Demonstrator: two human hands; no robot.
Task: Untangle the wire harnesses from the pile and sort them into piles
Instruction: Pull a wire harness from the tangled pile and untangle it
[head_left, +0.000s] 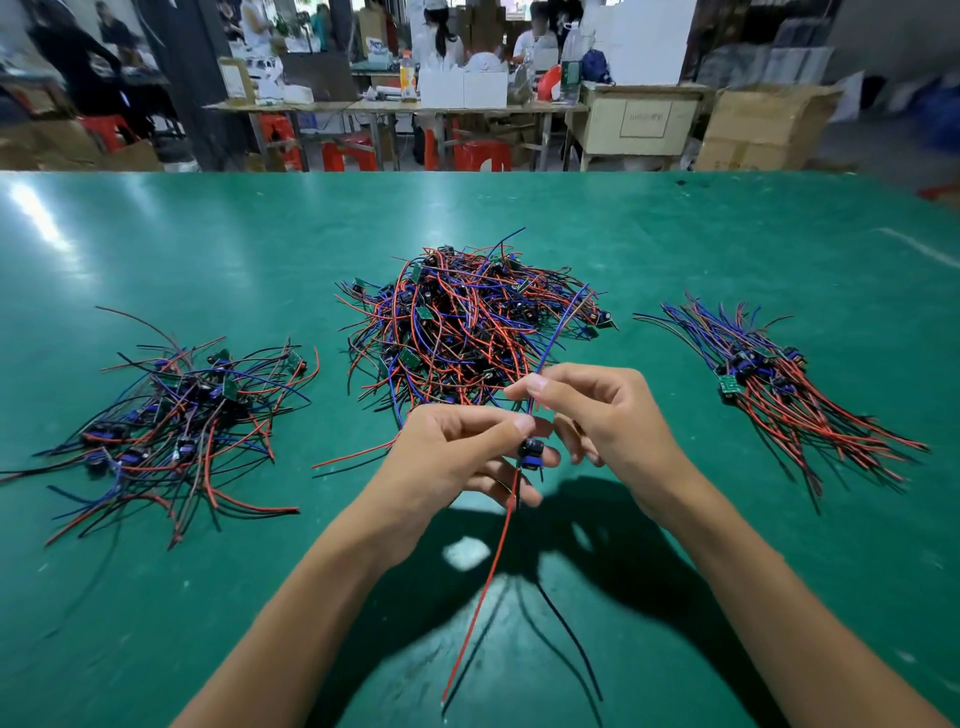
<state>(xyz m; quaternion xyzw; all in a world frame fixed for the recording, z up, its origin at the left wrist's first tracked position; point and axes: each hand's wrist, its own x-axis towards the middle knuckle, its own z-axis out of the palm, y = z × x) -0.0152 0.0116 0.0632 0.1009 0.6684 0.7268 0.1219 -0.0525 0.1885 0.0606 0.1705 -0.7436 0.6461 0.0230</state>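
Above the green table (675, 249), both hands hold one wire harness (532, 450) just in front of the big tangled pile (467, 327). My left hand (457, 452) pinches it at its small black and blue component. My right hand (592, 410) pinches the blue wire that rises from it toward the pile. Red and black wires hang down from the component toward me. A loose pile of harnesses (176, 415) lies on the left. A neater bundle (774, 384), its wires laid the same way, lies on the right.
The table's far edge runs across the view, with red stools (480, 155), workbenches (395, 106), cardboard boxes (763, 130) and several people behind it. Bare green surface lies between the piles and near me.
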